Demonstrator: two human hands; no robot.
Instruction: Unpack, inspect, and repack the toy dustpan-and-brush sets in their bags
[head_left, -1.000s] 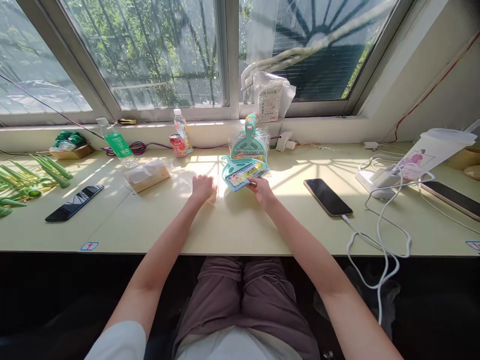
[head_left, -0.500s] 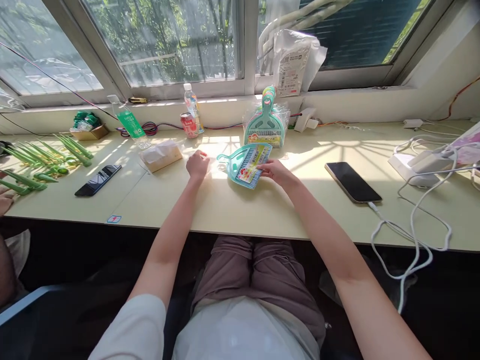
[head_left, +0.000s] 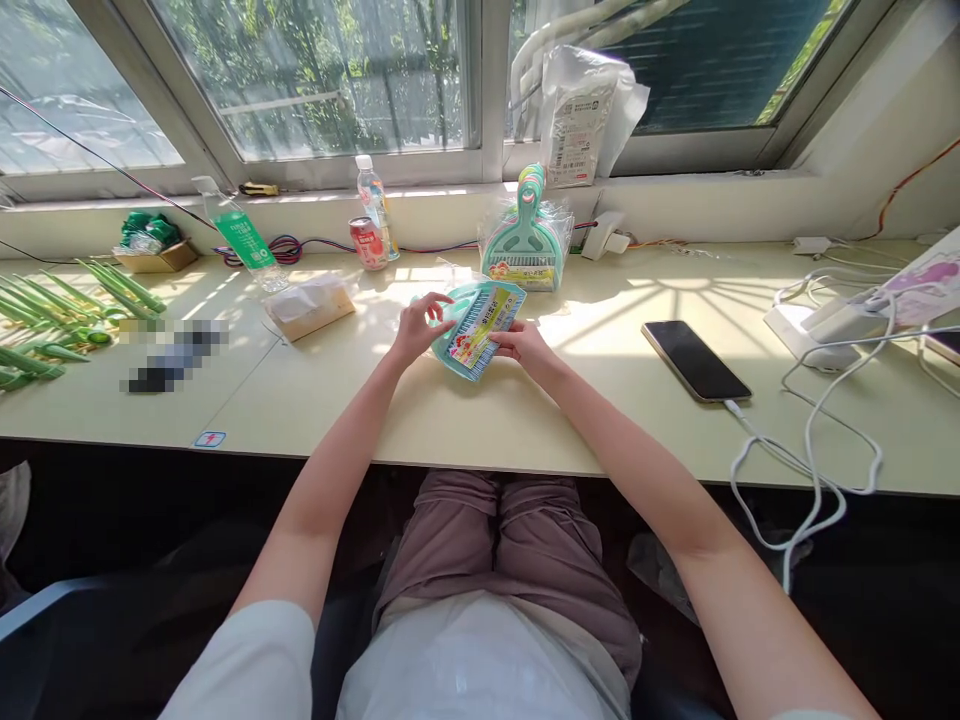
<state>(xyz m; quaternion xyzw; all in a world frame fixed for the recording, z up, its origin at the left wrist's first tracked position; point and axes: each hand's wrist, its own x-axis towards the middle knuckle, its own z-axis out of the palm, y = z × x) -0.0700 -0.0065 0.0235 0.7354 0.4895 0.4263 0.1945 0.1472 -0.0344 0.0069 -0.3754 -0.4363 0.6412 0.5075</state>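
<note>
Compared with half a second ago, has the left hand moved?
Yes: judged against the drink can, the left hand has shifted right, towards the held dustpan.

Left arm [head_left: 342, 458] slanting upward and inward from lower left, elbow lying slightly bent. Right arm [head_left: 637, 445] slanting inward from lower right, its elbow bending slightly too. Both forearms converging toward middle, wrists angling inward. Left hand [head_left: 421, 330] standing half-open, fingers curving rightward, gap showing between them and thumb; fingertip contact being hard to tell. Right hand [head_left: 526, 348] pinching firmly, fingertips pointing left. Hands facing each other, lying near but not touching. Thighs [head_left: 499, 540] resting side by side below.
</note>
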